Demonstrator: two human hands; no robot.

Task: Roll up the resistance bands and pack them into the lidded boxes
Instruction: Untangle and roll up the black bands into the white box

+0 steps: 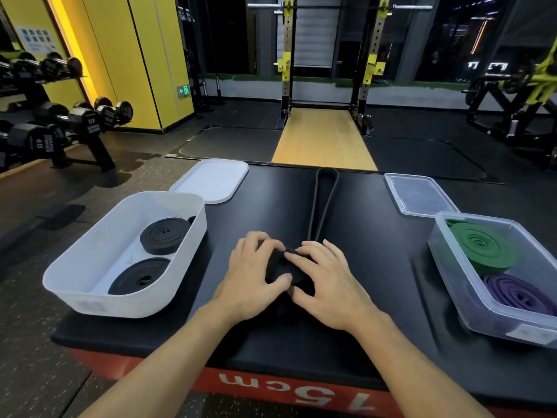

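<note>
White "15cm", upside down, on the counter's (297,393) red front. "40" on a left dumbbell (39,142); green arrow sign (183,91) on the yellow wall (135,55).

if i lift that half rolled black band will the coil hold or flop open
Likely floppy: its unrolled tail lies limp on the pad. The coil would probably loosen, since left hand and right hand both grip it. Fully wound it may hold, like the rolled bands in the white box.

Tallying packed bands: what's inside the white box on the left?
White box: far black roll, near black roll; a dark shape at its far corner is mostly covered.
</note>
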